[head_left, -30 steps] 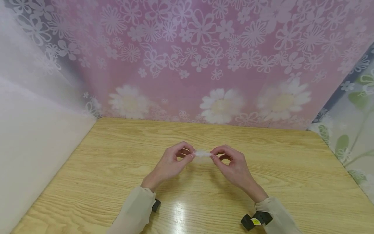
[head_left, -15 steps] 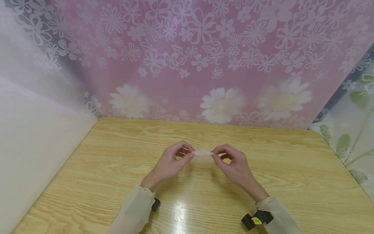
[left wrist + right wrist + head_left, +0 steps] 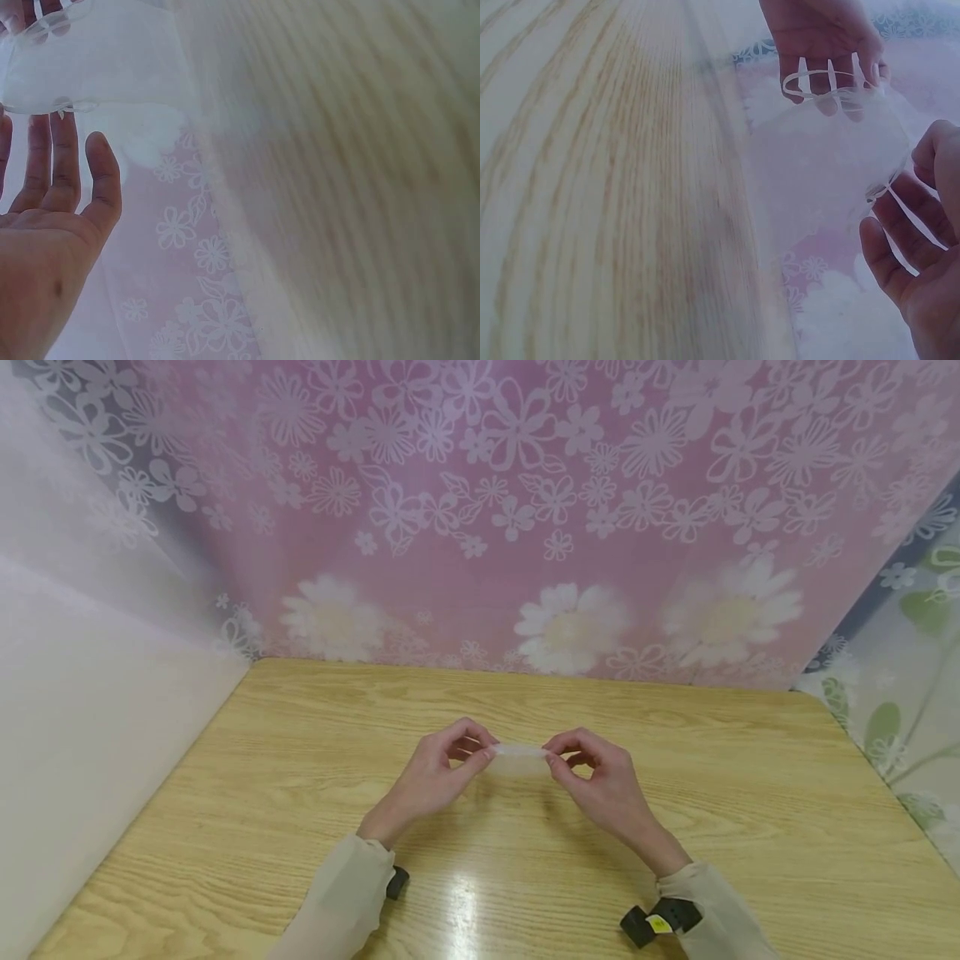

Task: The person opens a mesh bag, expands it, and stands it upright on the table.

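A small sheer white drawstring pouch (image 3: pixel 520 763) is stretched between my two hands, over the middle of the table. My left hand (image 3: pixel 438 772) pinches the left end of its top edge between thumb and fingers. At the other end, my right hand (image 3: pixel 603 781) pinches the same edge. In the right wrist view, a thin cord loops out of the pouch (image 3: pixel 825 150) near the far hand's fingers. The left wrist view shows the pouch's see-through body (image 3: pixel 112 64) spread flat, with the other fingers extended below its edge.
The wood-grain table (image 3: pixel 262 843) reaches back to a pink flowered curtain (image 3: pixel 450 577). A pale white surface (image 3: pixel 97 693) rises along the left side, and a leaf-patterned cloth (image 3: pixel 900 727) hangs on the right. Black straps (image 3: pixel 675 916) sit at the wrists.
My hands have drawn slightly apart, so the pouch's top edge is a little wider and straighter. Both hands still pinch its ends.
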Motion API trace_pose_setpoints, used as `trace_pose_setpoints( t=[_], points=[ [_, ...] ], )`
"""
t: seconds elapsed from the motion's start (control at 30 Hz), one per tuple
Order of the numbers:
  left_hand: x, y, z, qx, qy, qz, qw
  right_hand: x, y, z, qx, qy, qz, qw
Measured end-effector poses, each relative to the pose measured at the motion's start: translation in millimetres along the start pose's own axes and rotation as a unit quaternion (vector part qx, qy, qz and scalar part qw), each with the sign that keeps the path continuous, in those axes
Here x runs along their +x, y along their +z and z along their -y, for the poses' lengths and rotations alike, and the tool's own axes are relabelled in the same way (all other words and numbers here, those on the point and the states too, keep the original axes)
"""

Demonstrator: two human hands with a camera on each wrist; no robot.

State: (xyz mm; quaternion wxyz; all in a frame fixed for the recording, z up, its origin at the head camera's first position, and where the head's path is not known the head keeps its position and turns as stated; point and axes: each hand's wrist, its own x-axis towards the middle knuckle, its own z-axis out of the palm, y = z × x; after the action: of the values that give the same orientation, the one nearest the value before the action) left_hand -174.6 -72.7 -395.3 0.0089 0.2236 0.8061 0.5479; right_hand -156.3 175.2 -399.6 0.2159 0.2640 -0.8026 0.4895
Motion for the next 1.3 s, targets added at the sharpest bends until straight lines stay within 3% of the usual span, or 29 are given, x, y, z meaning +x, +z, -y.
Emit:
trace_pose_setpoints(
  t=[0.33,0.67,0.93,1.3],
  points=[
    [1.7,0.1,-0.9,-0.013,0.01,-0.007,0.9998,0.7,1.4,0.0,0.008,0.01,-0.005,1.0],
    [3.0,2.3,0.5,-0.046,-0.002,0.004,0.9989,-3.9,2.7,-2.5,0.018,0.055,-0.006,0.998],
    [1.8,2.2,0.1,-0.049,-0.013,0.016,0.9986,-2.4,4.1,-3.5,0.013,0.044,-0.012,0.999],
    [2.4,0.9,1.3,-0.033,-0.012,0.005,0.9994,0.6,3.1,-0.3,0.005,0.043,0.002,0.999]
  ],
)
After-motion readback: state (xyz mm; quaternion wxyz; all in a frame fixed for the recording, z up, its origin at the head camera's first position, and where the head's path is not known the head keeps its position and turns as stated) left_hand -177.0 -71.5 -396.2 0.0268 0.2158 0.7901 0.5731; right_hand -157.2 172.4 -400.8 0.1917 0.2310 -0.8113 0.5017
